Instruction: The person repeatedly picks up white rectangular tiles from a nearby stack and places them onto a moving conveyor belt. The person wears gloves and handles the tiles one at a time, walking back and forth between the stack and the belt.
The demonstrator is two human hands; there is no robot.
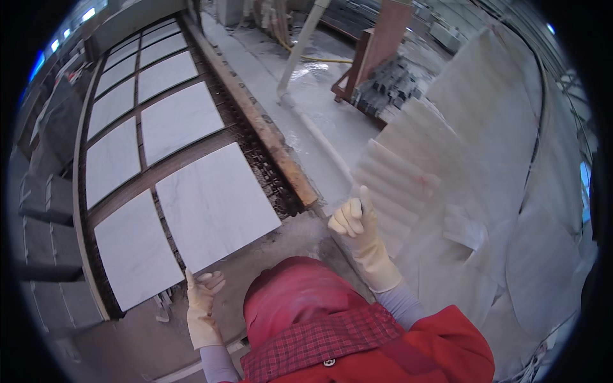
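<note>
Evidently the left hand (203,295), in a cream glove, was by the near edge of the white slabs, one digit pointing up toward the bottom corner of the right-hand slab (217,207), close to the gap between it and the narrower left-hand slab (135,252); whether its tip touched either one could not be told. The other fingers of that hand were loosely spread and slightly bent to the right, pinching nothing that showed. The right hand (355,220), gloved likewise, was raised apart from the slabs, off to their right, with one digit straight up and the rest curled toward the palm; what, if anything, lay inside that curl could not be made out. Both slabs, faintly veined, lay flat at the near end of a long dark bed (265,167), with further slabs (182,121) in two columns beyond them. A worn rail (255,118) bordered the bed on the right, and small fragments (163,307) lay near the left hand. A red garment (300,290) bulged between the hands. Farther right hung pale sheeting (472,127), near a pipe (316,136) and a brown stand (388,38) with dark pieces (386,86) beside it.
</note>
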